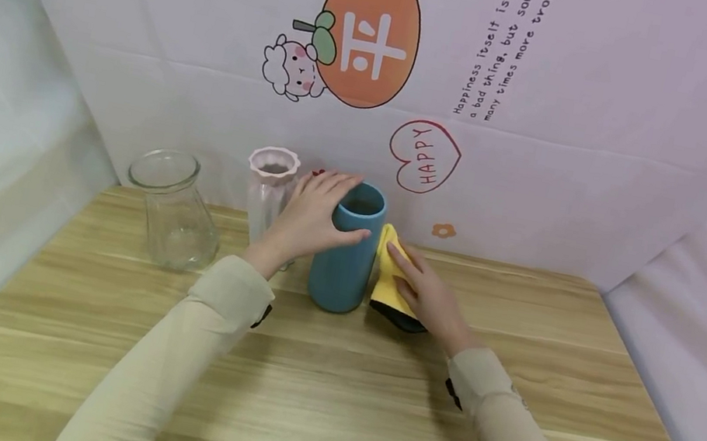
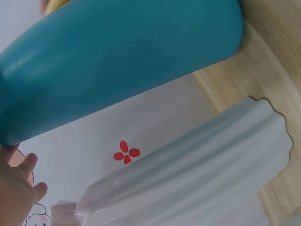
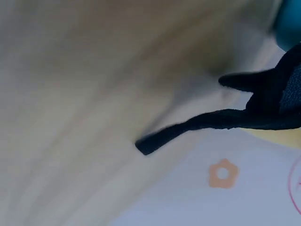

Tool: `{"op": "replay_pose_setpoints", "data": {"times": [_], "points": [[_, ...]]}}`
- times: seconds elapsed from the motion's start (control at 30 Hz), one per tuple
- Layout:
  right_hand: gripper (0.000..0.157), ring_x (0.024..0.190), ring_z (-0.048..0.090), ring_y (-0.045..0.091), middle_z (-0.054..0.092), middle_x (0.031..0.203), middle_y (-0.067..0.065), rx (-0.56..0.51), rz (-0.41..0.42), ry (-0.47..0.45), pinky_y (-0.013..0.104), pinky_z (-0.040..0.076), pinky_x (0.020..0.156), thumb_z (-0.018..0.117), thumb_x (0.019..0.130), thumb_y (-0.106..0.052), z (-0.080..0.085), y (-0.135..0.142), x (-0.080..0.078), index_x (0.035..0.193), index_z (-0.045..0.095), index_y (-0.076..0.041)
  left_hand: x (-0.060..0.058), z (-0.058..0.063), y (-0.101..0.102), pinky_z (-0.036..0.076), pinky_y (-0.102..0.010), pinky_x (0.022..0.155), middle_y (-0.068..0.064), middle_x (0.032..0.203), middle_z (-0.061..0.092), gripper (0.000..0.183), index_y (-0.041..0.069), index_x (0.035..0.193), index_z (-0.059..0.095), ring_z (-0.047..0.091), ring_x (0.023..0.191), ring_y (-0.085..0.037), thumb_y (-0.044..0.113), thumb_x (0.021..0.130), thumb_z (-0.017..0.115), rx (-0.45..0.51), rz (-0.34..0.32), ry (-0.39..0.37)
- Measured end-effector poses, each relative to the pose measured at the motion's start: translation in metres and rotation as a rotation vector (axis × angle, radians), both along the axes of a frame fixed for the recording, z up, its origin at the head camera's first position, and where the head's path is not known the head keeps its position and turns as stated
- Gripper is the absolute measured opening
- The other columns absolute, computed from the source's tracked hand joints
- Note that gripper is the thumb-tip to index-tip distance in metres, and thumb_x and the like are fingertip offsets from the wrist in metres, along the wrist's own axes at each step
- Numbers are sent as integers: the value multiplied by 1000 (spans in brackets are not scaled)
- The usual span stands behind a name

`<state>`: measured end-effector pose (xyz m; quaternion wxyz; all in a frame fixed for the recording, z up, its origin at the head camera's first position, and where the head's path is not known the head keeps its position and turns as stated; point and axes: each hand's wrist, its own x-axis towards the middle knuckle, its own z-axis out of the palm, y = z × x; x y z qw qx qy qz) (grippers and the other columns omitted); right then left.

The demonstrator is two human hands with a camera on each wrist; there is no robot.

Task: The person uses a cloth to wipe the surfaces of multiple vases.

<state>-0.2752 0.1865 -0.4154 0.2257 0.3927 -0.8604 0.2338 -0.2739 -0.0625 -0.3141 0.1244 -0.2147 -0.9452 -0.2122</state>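
Note:
A tall blue vase point(image 1: 340, 273) stands upright on the wooden table, its mouth facing up. My left hand point(image 1: 307, 220) grips it near the rim, thumb across the front and fingers at the far left side. In the left wrist view the blue vase point(image 2: 131, 61) fills the top, and fingers of the left hand point(image 2: 16, 188) show by its rim. To the right of the vase, my right hand point(image 1: 435, 298) holds a yellow cloth point(image 1: 388, 282) with a dark underside close against the vase's side. That dark cloth side point(image 3: 268, 106) hangs in the right wrist view.
Left of the blue vase stands a ribbed clear vase with a pink scalloped rim point(image 1: 272, 159), partly hidden by the left hand. Farther left is a wide-mouthed glass vase point(image 1: 177, 229). A printed white curtain point(image 1: 543, 191) rises behind the wooden table point(image 1: 318, 419).

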Motion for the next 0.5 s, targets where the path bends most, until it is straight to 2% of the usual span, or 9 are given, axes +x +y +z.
{"op": "replay_pose_setpoints", "data": {"times": [0.13, 0.27, 0.37, 0.5], "points": [[62, 118, 58, 39, 46, 142, 21, -84, 11, 16, 46, 53, 91, 65, 85, 2, 19, -7, -2, 143, 45, -10, 0, 1, 0, 14, -57, 118, -5, 153, 38, 80, 16, 149, 35, 28, 144, -28, 52, 83, 62, -23, -6, -22], [56, 116, 58, 40, 48, 139, 22, -122, -5, 78, 47, 53, 90, 67, 84, 1, 36, -13, -5, 137, 49, -4, -1, 3, -1, 11, -56, 119, -3, 155, 34, 80, 17, 150, 33, 23, 146, -30, 51, 83, 61, -44, -20, -36], [55, 115, 59, 39, 49, 138, 22, -135, -14, 112, 47, 53, 89, 68, 83, 0, 48, -17, -6, 135, 51, -2, -1, 4, -3, 11, -56, 119, -2, 155, 34, 79, 17, 150, 33, 22, 146, -31, 50, 83, 61, -61, -33, -23], [57, 115, 59, 39, 47, 141, 20, -122, -21, 94, 48, 53, 89, 69, 84, -2, 58, -18, -4, 138, 49, -3, 0, 4, -4, 10, -57, 119, -3, 154, 35, 80, 17, 150, 33, 21, 147, -31, 53, 83, 60, -106, -28, 16]]}}
